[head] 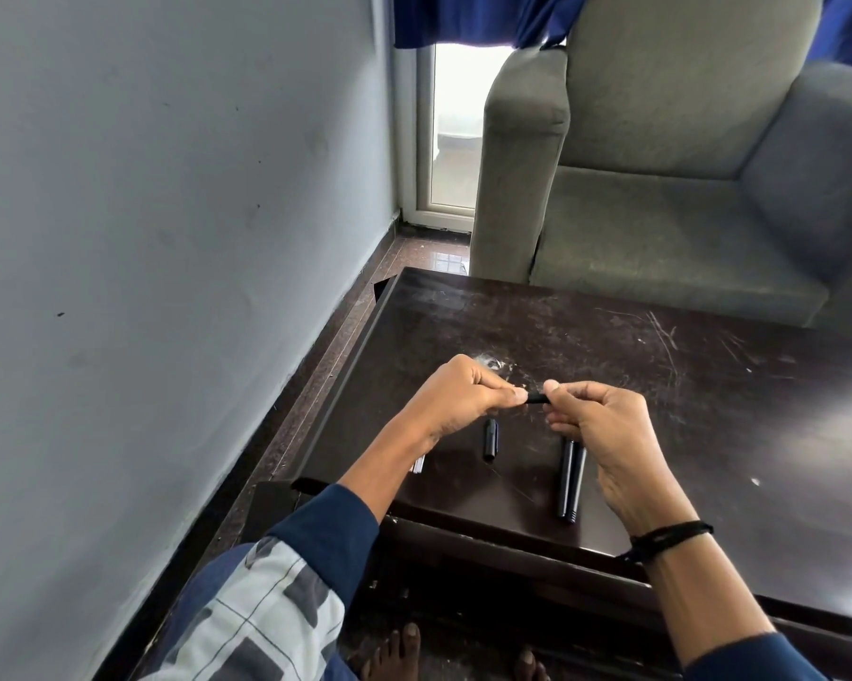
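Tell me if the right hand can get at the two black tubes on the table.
Probably yes. The right hand hangs just above the two black tubes, nothing between them, but it pinches a small black piece with the left hand and must let go first.

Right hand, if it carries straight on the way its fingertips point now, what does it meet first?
Most likely the left hand. The right hand points leftward along the short black pen part that both hands pinch, so it would meet the left thumb almost at once, though depth is unsure.
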`<state>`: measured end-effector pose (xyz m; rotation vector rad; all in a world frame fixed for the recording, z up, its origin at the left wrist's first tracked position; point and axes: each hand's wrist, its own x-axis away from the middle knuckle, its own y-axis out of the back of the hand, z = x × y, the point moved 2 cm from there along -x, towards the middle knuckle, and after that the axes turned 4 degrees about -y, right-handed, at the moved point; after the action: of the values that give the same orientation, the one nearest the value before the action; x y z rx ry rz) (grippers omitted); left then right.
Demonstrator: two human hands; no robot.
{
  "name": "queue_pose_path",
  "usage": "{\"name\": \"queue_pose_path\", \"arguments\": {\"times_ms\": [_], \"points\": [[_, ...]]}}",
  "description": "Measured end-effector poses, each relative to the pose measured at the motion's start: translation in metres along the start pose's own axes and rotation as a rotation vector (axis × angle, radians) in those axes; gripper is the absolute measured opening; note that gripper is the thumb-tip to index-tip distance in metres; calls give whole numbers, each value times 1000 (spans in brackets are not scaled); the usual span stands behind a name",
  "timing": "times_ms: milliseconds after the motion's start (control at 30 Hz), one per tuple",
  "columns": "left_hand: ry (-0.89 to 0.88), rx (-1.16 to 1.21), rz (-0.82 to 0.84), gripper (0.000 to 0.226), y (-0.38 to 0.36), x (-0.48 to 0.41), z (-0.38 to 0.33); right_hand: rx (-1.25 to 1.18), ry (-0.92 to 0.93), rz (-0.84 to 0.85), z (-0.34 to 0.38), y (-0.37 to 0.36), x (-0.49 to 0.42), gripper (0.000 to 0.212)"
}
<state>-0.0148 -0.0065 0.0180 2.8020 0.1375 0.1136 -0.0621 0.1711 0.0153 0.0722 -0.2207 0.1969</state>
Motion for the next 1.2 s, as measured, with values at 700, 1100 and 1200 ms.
{"name": "queue_pose_path", "arguments": {"times_ms": [700, 1100, 1200], "points": [[-37, -62, 83, 57, 0, 4, -8, 19, 6, 17, 0, 2, -2, 16], [-26, -39, 84, 48, 2, 4, -7, 58, 16, 45, -2, -2, -3, 13], [-29, -33, 85, 48, 2, 4, -7, 68, 23, 53, -1, -2, -4, 7]]}}
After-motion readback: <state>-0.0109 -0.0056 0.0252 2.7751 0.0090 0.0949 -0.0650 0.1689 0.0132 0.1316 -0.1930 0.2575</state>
